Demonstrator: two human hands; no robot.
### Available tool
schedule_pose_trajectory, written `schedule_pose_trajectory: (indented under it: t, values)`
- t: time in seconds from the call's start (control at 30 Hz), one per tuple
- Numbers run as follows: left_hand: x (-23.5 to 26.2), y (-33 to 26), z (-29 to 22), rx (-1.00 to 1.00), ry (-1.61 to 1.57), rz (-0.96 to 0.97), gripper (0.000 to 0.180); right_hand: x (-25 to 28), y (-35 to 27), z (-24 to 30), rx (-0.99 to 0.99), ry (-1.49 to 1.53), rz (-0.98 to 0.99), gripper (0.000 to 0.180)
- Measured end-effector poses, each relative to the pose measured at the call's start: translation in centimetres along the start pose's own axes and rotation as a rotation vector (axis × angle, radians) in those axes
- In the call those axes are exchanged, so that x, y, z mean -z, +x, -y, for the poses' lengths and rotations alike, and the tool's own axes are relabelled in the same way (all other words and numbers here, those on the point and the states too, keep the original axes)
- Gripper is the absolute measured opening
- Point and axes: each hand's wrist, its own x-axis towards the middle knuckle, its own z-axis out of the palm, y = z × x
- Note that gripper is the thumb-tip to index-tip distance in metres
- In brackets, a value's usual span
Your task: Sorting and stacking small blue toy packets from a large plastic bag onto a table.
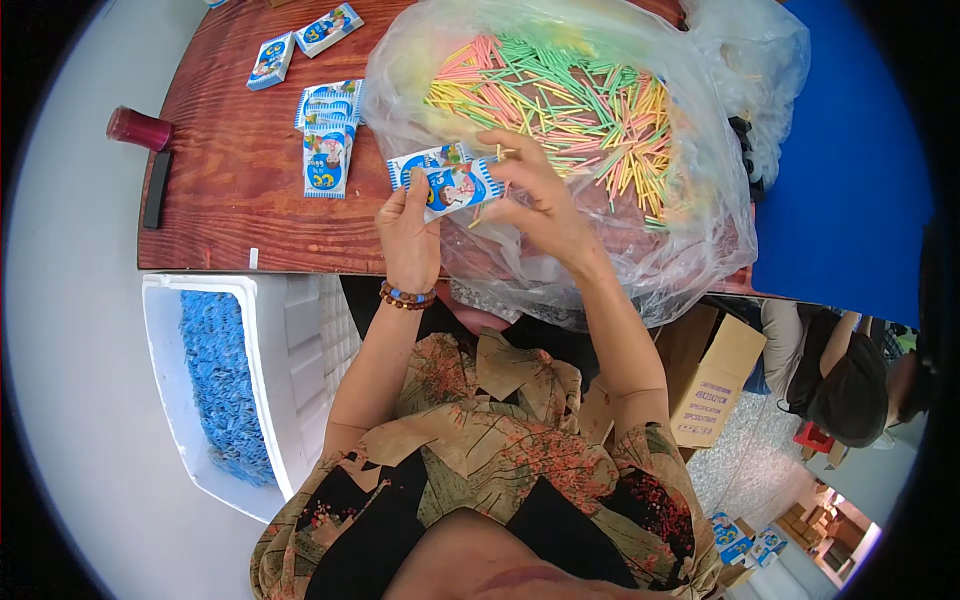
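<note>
My left hand [408,232] and my right hand [535,195] together hold small blue-and-white printed packets [448,182] above the near edge of a wooden table [225,190]. The left hand grips the packets' lower left side; the right hand pinches their right side, with a thin stick poking out near its fingers. Just behind the hands lies a large clear plastic bag [690,230] filled with several thin pink, yellow and green sticks [560,100].
More blue-and-white packets [328,140] lie on the table to the left, two others [300,42] farther back. A dark red cup [140,128] stands at the table's left corner. A white foam box [165,340] of blue pieces sits lower left. Cardboard boxes [712,385] and another person [850,375] are at right.
</note>
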Motion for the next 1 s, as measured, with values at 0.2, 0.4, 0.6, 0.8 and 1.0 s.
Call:
schedule_pose_trajectory:
  t: [0.2, 0.4, 0.6, 0.8, 1.0]
  values:
    - [-0.6, -0.2, 0.7, -0.017, 0.089, 0.001, 0.022, 0.5, 0.8, -1.6, 0.258, -0.216, 0.162, 0.027]
    - [-0.3, -0.5, -0.8, -0.077, 0.228, -0.133, 0.024, 4.7, 2.1, -1.7, -0.216, 0.184, 0.145, 0.019]
    - [0.0, -1.3, -0.1, -0.137, 0.134, -0.187, 0.023, 11.8, 7.2, -7.7, -0.338, -0.617, -0.17, 0.023]
    - [1.6, -2.4, 1.3, -0.192, 0.248, -0.205, 0.025, 10.0, 9.7, -7.9, -0.361, -0.66, 0.066, 0.021]
    - [2.1, -1.9, 1.6, -0.182, 0.242, -0.176, 0.024, 4.7, 10.9, -5.7, -0.413, -0.965, 0.185, 0.035]
